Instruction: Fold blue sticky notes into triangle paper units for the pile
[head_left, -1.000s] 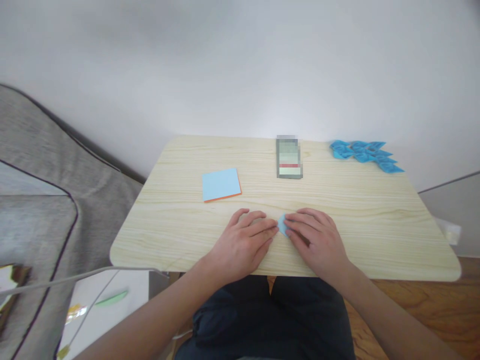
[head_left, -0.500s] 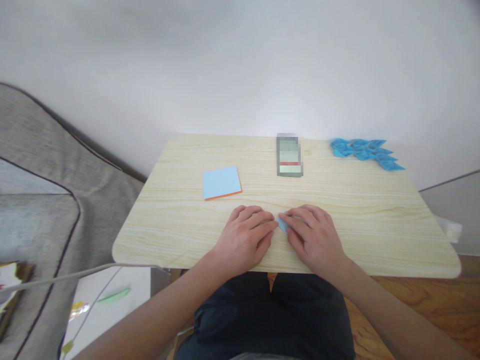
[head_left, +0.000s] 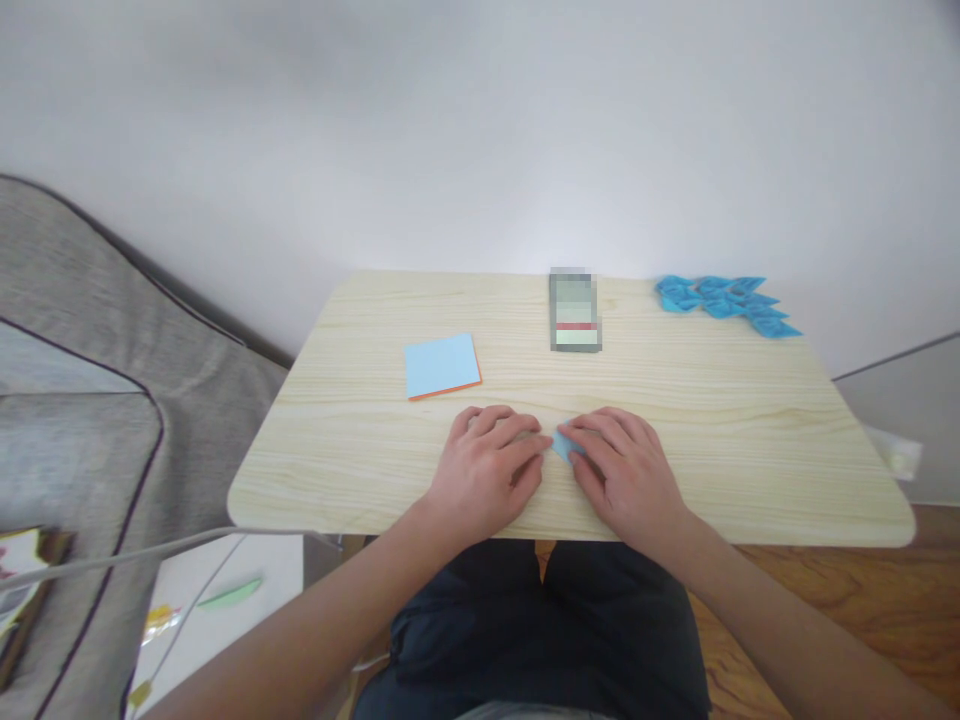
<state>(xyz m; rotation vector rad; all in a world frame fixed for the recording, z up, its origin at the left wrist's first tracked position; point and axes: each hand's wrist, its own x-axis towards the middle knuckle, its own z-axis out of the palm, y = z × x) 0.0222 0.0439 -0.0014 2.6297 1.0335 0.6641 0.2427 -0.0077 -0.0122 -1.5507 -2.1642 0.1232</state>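
A small folded piece of light blue paper (head_left: 564,447) lies on the table near its front edge, partly hidden under my fingers. My right hand (head_left: 628,462) covers its right side, with thumb and index finger pressing it down against the tabletop. Just to the left, my left hand (head_left: 491,470) rests on the table with loosely bent fingers, a little apart. Its index fingertip is at the paper's left corner, and I see nothing inside that hand.
A stack of light blue square paper (head_left: 441,366) with an orange edge lies left of centre. A phone with a blurred screen (head_left: 576,312) is at the back. Several folded blue paper pieces (head_left: 724,300) sit back right. A grey sofa (head_left: 202,430) stands to the left of the wooden table (head_left: 750,430).
Both hands stay almost in place around the folded paper. A little more of the paper shows between the fingers. The whole view has shifted slightly.
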